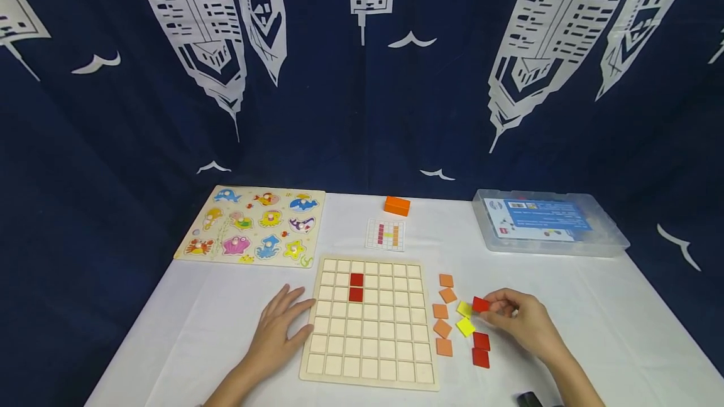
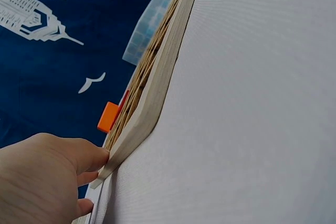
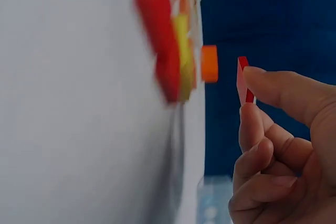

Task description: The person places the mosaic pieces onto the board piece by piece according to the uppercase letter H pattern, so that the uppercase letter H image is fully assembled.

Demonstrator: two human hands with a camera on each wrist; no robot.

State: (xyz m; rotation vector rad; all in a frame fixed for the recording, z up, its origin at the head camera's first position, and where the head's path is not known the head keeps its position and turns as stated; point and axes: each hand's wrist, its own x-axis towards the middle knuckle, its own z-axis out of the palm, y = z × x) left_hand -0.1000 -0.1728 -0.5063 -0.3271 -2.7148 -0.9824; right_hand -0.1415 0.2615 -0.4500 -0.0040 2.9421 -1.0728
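Observation:
My right hand (image 1: 523, 320) pinches a red square tile (image 3: 243, 80) between thumb and fingertips, raised above the table. In the head view that tile overlaps the edge of one of two yellow tiles (image 1: 466, 327). Two more red tiles (image 1: 481, 358) lie below the hand, and several orange tiles (image 1: 444, 347) form a loose column beside the board. My left hand (image 1: 277, 325) lies with fingers spread at the left edge of the wooden grid board (image 1: 370, 384), thumb and fingertips touching it. Two red tiles (image 1: 356, 294) sit one above the other in the board's third column from the left.
Behind the board lies a pattern card (image 1: 370, 240) with a small coloured grid, and an orange block (image 1: 397, 206) stands beyond it. A sea-animal puzzle board (image 1: 186, 254) is at the back left. A clear plastic case (image 1: 599, 240) lies back right. A black object (image 1: 529, 399) is at the front edge.

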